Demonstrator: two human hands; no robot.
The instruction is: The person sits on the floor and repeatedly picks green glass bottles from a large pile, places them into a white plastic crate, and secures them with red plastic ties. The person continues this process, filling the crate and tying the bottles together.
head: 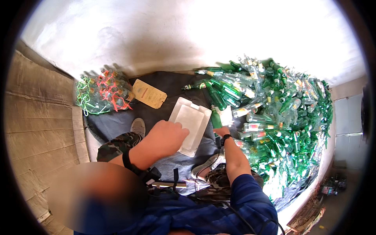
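Note:
My right hand (pixel 222 131) grips a green glass bottle (pixel 216 118) at the near edge of a large bottle heap. The bottle points away from me, just right of a white foam box or lid (pixel 192 120). My left hand (pixel 164 141) is over the near left side of that white piece, its back towards me and its fingers curled. Whether anything is inside those fingers is hidden, and I cannot tell if it touches the foam.
Green and clear glass bottles (pixel 273 117) are heaped along the right. Bottles bundled with red and green straps (pixel 107 91) stand at the back left, beside a yellowish cardboard piece (pixel 149 93). A dark sheet (pixel 117 123) covers the floor. Cardboard (pixel 44 117) lines the left side.

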